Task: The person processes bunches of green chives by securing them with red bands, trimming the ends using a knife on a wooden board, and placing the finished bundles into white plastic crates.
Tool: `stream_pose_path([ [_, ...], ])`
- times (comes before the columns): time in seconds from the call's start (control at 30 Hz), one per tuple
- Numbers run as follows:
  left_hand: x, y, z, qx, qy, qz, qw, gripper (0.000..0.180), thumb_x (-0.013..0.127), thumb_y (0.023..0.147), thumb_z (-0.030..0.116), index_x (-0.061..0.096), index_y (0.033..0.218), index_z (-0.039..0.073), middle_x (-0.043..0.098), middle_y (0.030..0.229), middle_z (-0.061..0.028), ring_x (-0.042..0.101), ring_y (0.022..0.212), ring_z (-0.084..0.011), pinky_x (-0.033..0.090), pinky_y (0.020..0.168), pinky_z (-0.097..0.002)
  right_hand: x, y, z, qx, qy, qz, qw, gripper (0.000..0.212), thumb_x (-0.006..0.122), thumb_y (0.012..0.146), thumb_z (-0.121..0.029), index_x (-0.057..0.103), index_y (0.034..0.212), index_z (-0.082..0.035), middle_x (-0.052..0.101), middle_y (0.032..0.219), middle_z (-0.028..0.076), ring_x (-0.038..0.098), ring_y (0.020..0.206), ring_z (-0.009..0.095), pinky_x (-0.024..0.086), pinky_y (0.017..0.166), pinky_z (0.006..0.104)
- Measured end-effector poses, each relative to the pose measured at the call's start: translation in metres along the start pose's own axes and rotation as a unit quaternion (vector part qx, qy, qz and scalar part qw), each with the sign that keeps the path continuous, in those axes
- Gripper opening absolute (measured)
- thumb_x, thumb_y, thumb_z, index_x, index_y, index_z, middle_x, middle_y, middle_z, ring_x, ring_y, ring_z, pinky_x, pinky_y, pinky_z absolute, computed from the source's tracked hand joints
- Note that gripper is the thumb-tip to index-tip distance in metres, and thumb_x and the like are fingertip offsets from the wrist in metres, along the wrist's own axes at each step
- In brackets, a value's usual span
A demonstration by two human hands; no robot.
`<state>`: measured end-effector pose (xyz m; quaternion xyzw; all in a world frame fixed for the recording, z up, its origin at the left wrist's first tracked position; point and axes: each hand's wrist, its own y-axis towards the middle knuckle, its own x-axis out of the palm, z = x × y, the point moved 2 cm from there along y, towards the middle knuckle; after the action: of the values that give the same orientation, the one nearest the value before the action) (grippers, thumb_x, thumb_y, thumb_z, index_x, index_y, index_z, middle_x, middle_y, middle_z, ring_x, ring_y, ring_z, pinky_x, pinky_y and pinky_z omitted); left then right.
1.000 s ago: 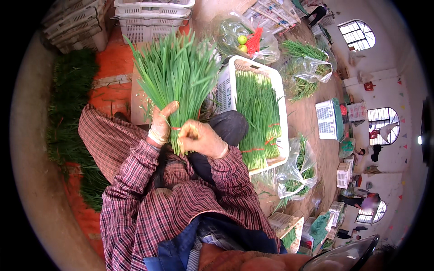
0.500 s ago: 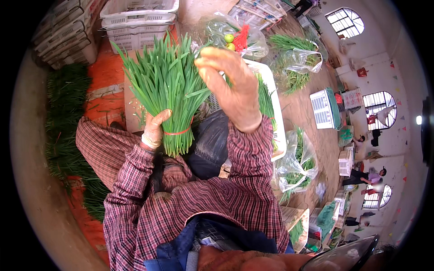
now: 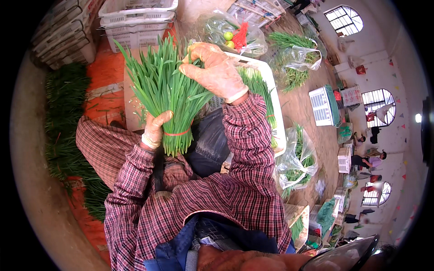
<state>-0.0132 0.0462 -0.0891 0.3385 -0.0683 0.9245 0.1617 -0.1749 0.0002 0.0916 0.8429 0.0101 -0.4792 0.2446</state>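
Observation:
My left hand [image 3: 153, 129], in a thin pale glove, is closed round the lower left side of a bunch of garlic chives [image 3: 169, 97]. The bunch stands upright over my lap, cut ends down and green leaf tips up, with a red band [image 3: 177, 133] round its lower stems. At the upper right of the leaves is my right hand [image 3: 217, 72], gloved as well. Its fingers are curled and the thumb stands apart from them, next to the leaf tips. Whether it touches a leaf is hard to see.
A white crate [image 3: 276, 99] with chives stands just right of my right forearm. Stacked white crates [image 3: 135, 25] are at the upper left. Loose chives [image 3: 68, 117] lie along the left wall. Clear bags [image 3: 296, 165] of greens sit to the right, and people are farther off.
My right hand has moved left, in toward the leaf tips, and turned so that its back shows. My left hand and the bunch have stayed nearly in place.

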Motion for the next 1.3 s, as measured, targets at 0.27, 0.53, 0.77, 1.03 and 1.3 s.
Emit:
stream_pose_path([
  [0.27, 0.003, -0.001, 0.002, -0.008, -0.005, 0.001, 1.000, 0.058, 0.069, 0.074, 0.020, 0.050, 0.125, 0.000, 0.060, 0.112, -0.0086, 0.059, 0.097, -0.0209, 0.047, 0.088, -0.0344, 0.015, -0.006, 0.003, -0.008, -0.024, -0.045, 0.999, 0.047, 0.070, 0.074, -0.043, 0.067, 0.100, -0.003, 0.063, 0.112, 0.017, 0.054, 0.114, 0.031, 0.042, 0.097, 0.0396],
  [0.53, 0.001, 0.000, -0.002, -0.007, -0.041, 0.011, 0.999, 0.054, 0.069, 0.075, 0.019, 0.053, 0.122, -0.002, 0.063, 0.110, -0.0095, 0.060, 0.096, -0.0212, 0.048, 0.087, -0.0348, 0.020, -0.017, 0.017, 0.093, 0.103, -0.065, 0.988, 0.040, 0.068, 0.076, -0.039, 0.067, 0.098, -0.005, 0.063, 0.101, 0.016, 0.059, 0.099, 0.034, 0.045, 0.089, 0.0399],
  [0.77, -0.004, 0.000, -0.005, -0.018, -0.008, 0.004, 1.000, 0.053, 0.069, 0.075, 0.019, 0.054, 0.121, -0.002, 0.063, 0.110, -0.0097, 0.060, 0.096, -0.0215, 0.048, 0.087, -0.0345, 0.016, -0.020, 0.016, 0.106, 0.126, -0.086, 0.983, 0.030, 0.064, 0.078, -0.035, 0.067, 0.096, -0.011, 0.062, 0.096, 0.015, 0.060, 0.096, 0.033, 0.046, 0.086, 0.0396],
  [1.03, 0.001, 0.000, -0.006, -0.023, 0.005, -0.002, 1.000, 0.055, 0.067, 0.075, 0.019, 0.051, 0.124, -0.001, 0.060, 0.112, -0.0089, 0.058, 0.098, -0.0207, 0.046, 0.089, -0.0340, 0.018, -0.022, 0.016, 0.107, 0.078, -0.108, 0.985, 0.034, 0.064, 0.076, -0.038, 0.067, 0.094, -0.010, 0.062, 0.098, 0.017, 0.059, 0.097, 0.034, 0.046, 0.085, 0.0418],
  [1.3, 0.002, -0.001, -0.005, -0.030, 0.022, 0.001, 0.999, 0.057, 0.067, 0.075, 0.019, 0.050, 0.125, -0.001, 0.060, 0.113, -0.0091, 0.058, 0.098, -0.0212, 0.047, 0.089, -0.0344, 0.018, -0.024, 0.018, 0.121, -0.001, -0.151, 0.981, 0.034, 0.062, 0.079, -0.038, 0.065, 0.095, -0.007, 0.062, 0.098, 0.017, 0.059, 0.096, 0.034, 0.046, 0.085, 0.0407],
])
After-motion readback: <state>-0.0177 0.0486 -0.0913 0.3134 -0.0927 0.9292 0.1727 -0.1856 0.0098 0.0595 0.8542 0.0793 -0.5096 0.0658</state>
